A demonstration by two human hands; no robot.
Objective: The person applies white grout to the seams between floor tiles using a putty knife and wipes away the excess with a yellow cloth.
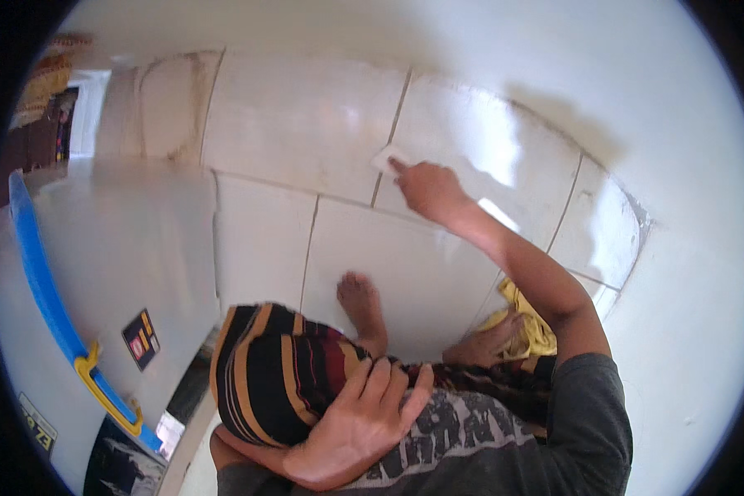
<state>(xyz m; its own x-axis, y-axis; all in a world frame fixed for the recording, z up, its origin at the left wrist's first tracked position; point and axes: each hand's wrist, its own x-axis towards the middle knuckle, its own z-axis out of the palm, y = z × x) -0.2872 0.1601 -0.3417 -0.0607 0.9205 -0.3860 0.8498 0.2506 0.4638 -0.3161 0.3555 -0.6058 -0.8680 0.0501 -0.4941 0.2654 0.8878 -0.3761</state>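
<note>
My right hand (428,190) reaches out over the pale tiles with its forefinger pressed on a small flat white piece (386,159). That piece lies across a dark joint between two tiles (298,124), and the other fingers are curled in. What it is made of I cannot tell. My left hand (362,423) lies on the striped black, red and tan cloth (281,364) over my bent leg, its fingers stretched and holding nothing.
Two bare feet (361,298) are on the tiles. A crumpled yellow cloth (537,335) lies by the right one. A grey-white appliance door with a blue handle (50,273) stands at left. Pale wall (678,289) curves round the right. Brown stains mark some tile edges.
</note>
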